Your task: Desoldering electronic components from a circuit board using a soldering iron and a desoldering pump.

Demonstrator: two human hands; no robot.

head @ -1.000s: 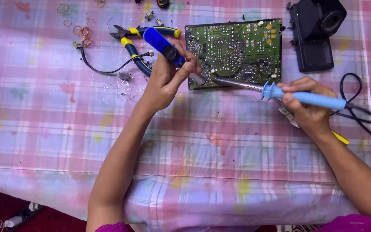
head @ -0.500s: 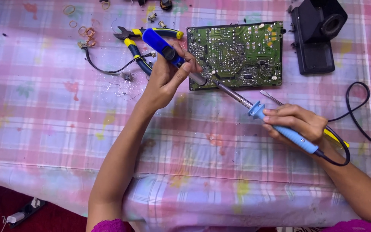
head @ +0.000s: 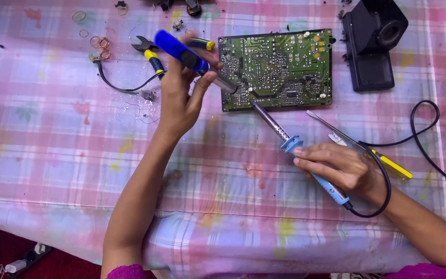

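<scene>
Near the upper middle of the frame, the left hand [head: 181, 98] has its fingers wrapped around a blue desoldering pump [head: 192, 58], its metal tip touching the lower left edge of the green circuit board [head: 277, 68]. The right hand [head: 336, 168] grips a light-blue soldering iron [head: 298, 150] (its black cord loops behind), tip meeting the board beside the pump. Yellow-handled pliers [head: 153, 57] lie on the pink checked desk [head: 52, 155].

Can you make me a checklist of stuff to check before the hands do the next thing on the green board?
1. Left hand holds blue pump firmly: ok.
2. Pump's tip on the board: ok.
3. Right hand holds the iron by its blue handle, fingers off the metal: ok.
4. Iron's tip at the same spot: ok.
5. Solder melted: cannot tell.
6. Cord off the board: ok.
</scene>
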